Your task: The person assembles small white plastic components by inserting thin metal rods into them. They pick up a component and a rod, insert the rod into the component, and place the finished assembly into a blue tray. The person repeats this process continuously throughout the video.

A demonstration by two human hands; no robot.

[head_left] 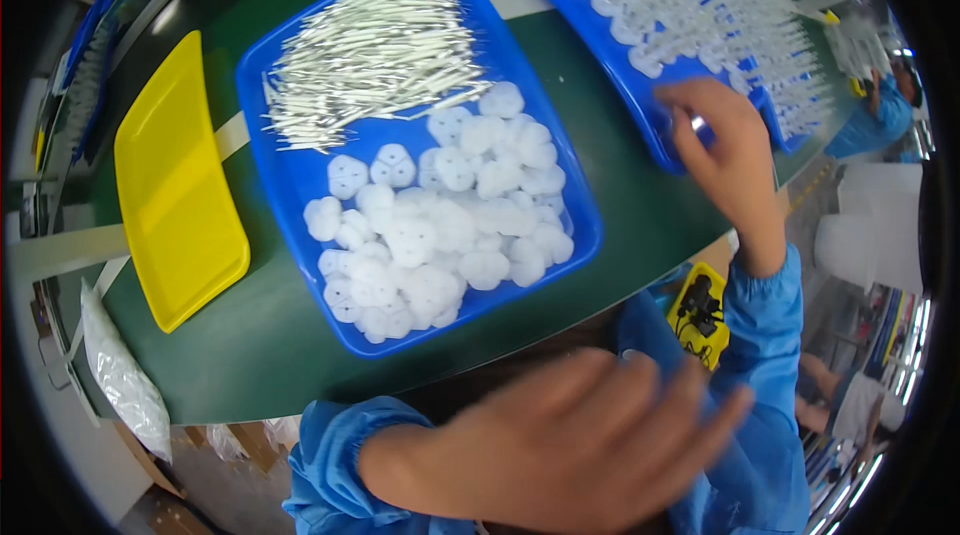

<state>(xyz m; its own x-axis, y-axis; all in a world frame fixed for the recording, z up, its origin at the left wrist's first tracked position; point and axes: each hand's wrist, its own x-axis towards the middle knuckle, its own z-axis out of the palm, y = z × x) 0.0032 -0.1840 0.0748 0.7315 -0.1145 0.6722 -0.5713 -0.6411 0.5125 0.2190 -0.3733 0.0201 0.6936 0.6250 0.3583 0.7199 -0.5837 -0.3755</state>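
My left hand [575, 440] is raised in front of the table edge, blurred by motion. Its fingers stretch to the right, spread apart, with nothing seen in them. Over the near corner of the right-hand blue tray [640, 120] is my right hand [725, 150], its thumb and forefinger curved with a gap between them. No held thing shows there; its other fingers are partly hidden. That tray carries rows of white lobed discs with upright sticks [690, 10]. In the middle blue tray [290, 180] lie a heap of thin white sticks [375, 50] and a pile of loose white three-lobed discs [430, 230].
An unfilled yellow tray [180, 185] lies left on the green table [270, 365]. A clear plastic bag [125, 375] hangs at the table's left edge. Below my right forearm is a yellow bin [700, 315] with a black object. Other people [875, 120] are at the far right.
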